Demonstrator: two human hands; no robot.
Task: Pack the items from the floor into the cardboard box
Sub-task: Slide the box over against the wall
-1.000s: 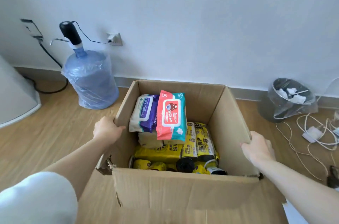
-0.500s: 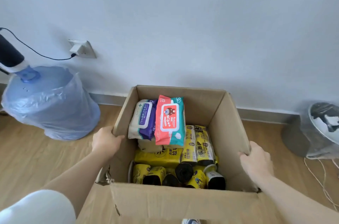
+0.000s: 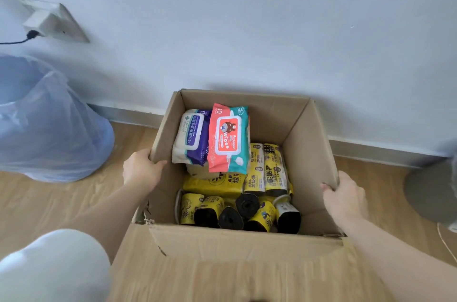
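An open cardboard box (image 3: 279,118) stands on the wooden floor against the white wall. Inside it, a purple-and-white wipes pack (image 3: 191,137) and a red-and-teal wipes pack (image 3: 228,140) lean at the back left. Yellow packs of bin bags (image 3: 268,169) lie beside and under them, and several black rolls with yellow labels (image 3: 232,215) fill the near side. My left hand (image 3: 142,169) grips the top edge of the left wall. My right hand (image 3: 345,194) grips the top edge of the right wall.
A large blue water jug (image 3: 47,128) wrapped in clear plastic stands to the left. A wall socket (image 3: 53,20) with a plug and black cable is above it. A grey bin (image 3: 431,193) and a white cord sit at the right edge. The box's near flap (image 3: 235,274) lies open towards me.
The view has closed in on the box and the wall; the jug and the bin have slid towards the frame's edges. Both hands keep their grip on the box walls.
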